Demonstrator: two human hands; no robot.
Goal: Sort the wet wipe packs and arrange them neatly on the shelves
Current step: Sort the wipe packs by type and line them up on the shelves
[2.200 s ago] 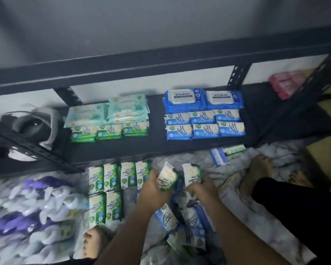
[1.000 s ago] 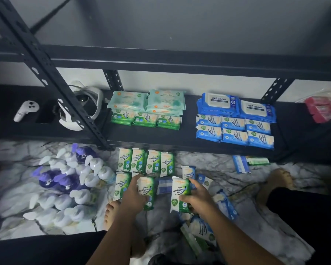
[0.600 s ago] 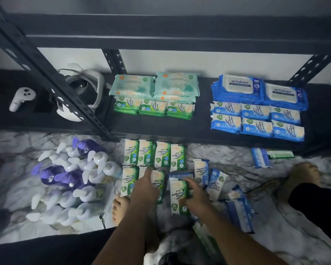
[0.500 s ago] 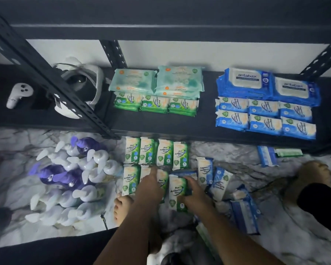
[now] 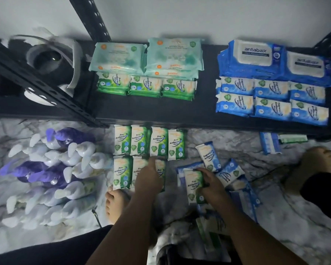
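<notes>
Lowered since 1 second ago, my left hand (image 5: 148, 180) presses straight-fingered on a pine pack (image 5: 161, 173) in floor row 2 (image 5: 121, 173) — sorting, not shelving — while my right hand (image 5: 210, 183) grips a 2nd pine pack (image 5: 193, 185), which I judge needs squaring alongside.

A plain pale wall (image 5: 180, 14) runs behind a black metal shelf (image 5: 151, 111), a low board just above the floor (image 5: 231, 148), framed by perforated black uprights (image 5: 92, 18) at the back and a slanting one in front on the left. The floor is white with grey marble veining, and the light is dim and cool.
</notes>
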